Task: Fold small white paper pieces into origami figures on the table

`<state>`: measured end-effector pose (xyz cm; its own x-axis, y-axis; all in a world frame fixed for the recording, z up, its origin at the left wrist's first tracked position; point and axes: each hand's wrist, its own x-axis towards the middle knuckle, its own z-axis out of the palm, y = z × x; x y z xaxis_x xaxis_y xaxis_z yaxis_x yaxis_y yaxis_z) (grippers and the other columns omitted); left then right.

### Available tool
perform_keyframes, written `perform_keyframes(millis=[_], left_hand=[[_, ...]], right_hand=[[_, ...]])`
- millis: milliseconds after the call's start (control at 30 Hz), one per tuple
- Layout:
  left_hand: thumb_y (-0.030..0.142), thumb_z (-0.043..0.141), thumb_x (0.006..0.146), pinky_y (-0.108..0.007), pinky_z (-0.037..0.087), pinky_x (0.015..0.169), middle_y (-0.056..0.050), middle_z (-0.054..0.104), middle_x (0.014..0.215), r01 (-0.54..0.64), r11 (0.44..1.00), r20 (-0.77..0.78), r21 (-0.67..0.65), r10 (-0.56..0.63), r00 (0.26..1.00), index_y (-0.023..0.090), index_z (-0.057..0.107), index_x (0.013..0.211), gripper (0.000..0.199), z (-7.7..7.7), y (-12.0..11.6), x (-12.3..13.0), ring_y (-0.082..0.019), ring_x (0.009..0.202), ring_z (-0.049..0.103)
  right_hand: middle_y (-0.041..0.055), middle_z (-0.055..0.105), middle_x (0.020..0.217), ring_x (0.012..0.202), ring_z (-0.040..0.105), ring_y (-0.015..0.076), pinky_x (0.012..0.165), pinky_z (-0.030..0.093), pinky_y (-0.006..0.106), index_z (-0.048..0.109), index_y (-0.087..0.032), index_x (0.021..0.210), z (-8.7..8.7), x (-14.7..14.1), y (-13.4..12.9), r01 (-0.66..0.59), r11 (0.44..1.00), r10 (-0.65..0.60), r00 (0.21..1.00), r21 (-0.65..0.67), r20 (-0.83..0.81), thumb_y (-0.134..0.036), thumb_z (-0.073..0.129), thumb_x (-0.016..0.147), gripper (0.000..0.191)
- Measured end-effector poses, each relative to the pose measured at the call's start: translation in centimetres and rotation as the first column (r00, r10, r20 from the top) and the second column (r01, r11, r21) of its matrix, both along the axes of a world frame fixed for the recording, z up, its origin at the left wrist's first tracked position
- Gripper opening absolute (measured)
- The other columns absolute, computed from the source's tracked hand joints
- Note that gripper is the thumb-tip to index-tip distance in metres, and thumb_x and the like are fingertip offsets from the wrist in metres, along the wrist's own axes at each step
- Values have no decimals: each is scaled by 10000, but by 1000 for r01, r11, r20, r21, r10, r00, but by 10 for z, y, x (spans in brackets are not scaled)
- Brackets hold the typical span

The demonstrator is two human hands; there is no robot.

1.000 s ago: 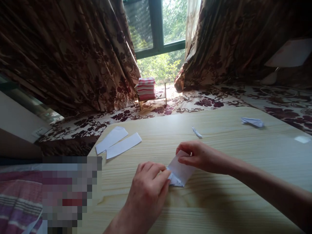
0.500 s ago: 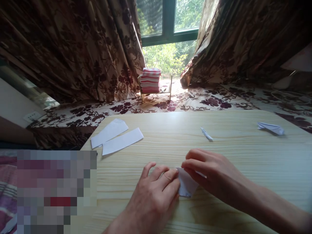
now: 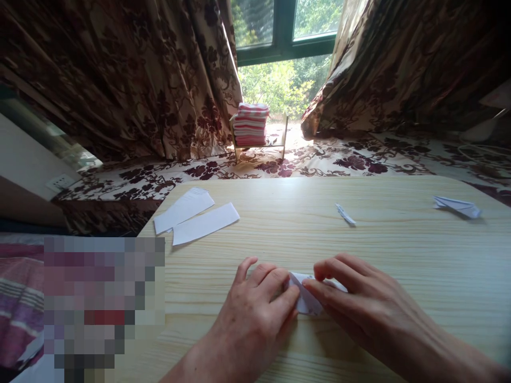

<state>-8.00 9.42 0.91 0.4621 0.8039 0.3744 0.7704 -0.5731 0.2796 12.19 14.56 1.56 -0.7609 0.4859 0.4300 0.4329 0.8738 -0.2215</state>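
Observation:
A small piece of folded white paper [image 3: 306, 302] lies on the wooden table between my two hands. My left hand [image 3: 261, 303] grips its left edge with thumb and curled fingers. From the other side, my right hand [image 3: 351, 287] has its thumb on a raised flap, with the fingers bent around the paper's right part. Parts of the paper are hidden under both hands. A crease runs down from its top left corner.
Two white paper strips [image 3: 205, 223] lie at the table's far left. Beyond my hands are a thin folded paper piece [image 3: 345, 215] and, at far right, a pointed folded paper [image 3: 457, 206]. A small rack holds striped folded cloths [image 3: 250, 125] by the window.
My right thumb has moved onto the paper and the flap is now folded up. My left hand stays at the left edge. The view has shifted slightly.

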Motion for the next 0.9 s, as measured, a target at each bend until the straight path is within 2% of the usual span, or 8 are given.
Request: perform_keyframes(millis=[333,767,900], left_hand=[[198,468,920,-426,272,1031,-17,668,995,-12,1000,0,-4,12,1000,210,622,1043,198,3,0,1,-182,980,556],[203,510,897,-444,267,1048,-9,682,929,-23,999,1,22,23,1000,193,632,979,147,2,1,1,-173,941,578],[202,522,889,-438,267,1051,-9,680,928,-19,999,3,38,19,1000,196,633,975,141,0,2,1,-169,940,575]], right_hand=[[54,670,868,747,541,172,655,460,317,623,-151,997,-2,3,0,-108,993,106,993,-41,-42,-154,414,963,212],[79,677,923,793,563,194,691,479,342,627,-154,1062,-10,8,1,-135,990,136,990,-49,19,-187,379,977,265],[102,678,917,827,566,205,720,476,358,651,-155,981,-10,8,1,-128,992,128,991,-12,31,-229,295,999,364]])
